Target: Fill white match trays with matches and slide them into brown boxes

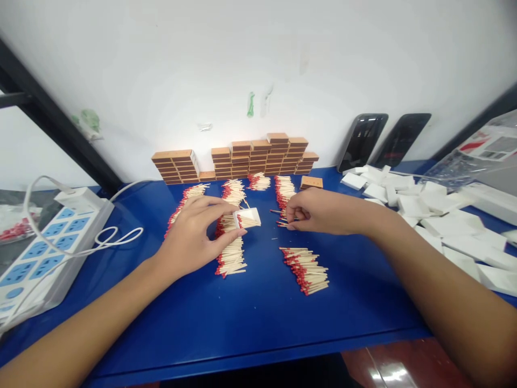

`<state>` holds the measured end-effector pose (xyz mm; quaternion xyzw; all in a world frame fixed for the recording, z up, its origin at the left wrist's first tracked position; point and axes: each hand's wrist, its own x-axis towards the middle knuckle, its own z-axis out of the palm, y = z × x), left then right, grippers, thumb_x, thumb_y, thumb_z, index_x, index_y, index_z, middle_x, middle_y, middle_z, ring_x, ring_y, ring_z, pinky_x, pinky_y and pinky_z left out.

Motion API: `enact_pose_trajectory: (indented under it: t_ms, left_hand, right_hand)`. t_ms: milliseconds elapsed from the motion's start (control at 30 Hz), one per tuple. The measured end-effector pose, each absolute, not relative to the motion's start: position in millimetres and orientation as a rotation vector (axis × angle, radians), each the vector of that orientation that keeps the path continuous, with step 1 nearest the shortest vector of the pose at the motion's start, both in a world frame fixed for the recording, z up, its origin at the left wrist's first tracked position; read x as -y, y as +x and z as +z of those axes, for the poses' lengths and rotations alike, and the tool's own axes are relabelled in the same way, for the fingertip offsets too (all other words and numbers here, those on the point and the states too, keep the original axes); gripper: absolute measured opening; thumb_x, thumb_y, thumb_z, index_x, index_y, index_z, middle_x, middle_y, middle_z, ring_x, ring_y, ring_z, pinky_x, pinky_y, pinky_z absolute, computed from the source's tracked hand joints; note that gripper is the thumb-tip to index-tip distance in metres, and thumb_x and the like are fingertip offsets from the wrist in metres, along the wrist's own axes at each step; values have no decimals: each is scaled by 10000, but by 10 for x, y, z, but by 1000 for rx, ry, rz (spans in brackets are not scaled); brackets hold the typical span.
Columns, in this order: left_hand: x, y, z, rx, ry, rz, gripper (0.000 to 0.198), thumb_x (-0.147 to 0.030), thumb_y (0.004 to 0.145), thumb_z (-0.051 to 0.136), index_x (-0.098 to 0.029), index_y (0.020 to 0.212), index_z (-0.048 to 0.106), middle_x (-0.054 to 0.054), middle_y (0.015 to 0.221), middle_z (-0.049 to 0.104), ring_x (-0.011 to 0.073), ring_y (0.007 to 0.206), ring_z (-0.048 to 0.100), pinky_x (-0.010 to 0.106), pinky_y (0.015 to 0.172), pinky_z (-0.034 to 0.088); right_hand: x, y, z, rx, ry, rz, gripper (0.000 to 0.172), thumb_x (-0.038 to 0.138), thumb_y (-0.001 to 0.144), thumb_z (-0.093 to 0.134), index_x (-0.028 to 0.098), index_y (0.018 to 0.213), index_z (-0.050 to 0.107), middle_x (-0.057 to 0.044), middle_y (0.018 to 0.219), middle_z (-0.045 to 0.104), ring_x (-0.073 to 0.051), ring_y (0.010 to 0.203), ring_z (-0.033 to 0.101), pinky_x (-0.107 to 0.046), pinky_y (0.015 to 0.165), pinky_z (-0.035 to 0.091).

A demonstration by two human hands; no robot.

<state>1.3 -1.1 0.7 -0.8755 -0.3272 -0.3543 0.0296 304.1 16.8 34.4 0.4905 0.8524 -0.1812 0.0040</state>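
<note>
My left hand grips a small white matchbox tray between thumb and fingers, tilted above a long row of red-headed matches. A few matches lie inside the tray. My right hand is closed in a pinch at the near end of another match row. Several match heads and sticks poke out left of its fingertips; how many it grips is hidden. Closer to me lies a separate heap of matches. Behind my right hand rests a single brown matchbox.
Stacked matchboxes line the wall. White empty trays are heaped at right, with two dark phones leaning behind them. A power strip with a white cable stands at left on the blue table.
</note>
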Motion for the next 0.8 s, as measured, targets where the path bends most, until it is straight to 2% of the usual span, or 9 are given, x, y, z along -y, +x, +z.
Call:
enact_pose_trajectory:
  t_ms: [400, 800]
  left_hand:
    - [7, 4, 4, 1006, -2700, -1093, 333, -386, 903, 792, -212, 1179, 726, 83, 1149, 769, 239, 1070, 717, 430, 1021, 532]
    - [-1, 8, -9, 1004, -2713, -1088, 330, -375, 899, 797, -207, 1175, 728, 81, 1145, 774, 244, 1075, 716, 429, 1018, 533]
  right_hand:
    - [-136, 3026, 385, -2667, 1581, -637, 145, 334, 892, 634, 215, 812, 655, -10, 721, 662, -143, 606, 540, -299, 564, 354]
    - [-153, 3077, 380, -2598, 1555, -653, 133, 339, 867, 680, 226, 849, 749, -23, 757, 689, -159, 635, 587, -305, 558, 377]
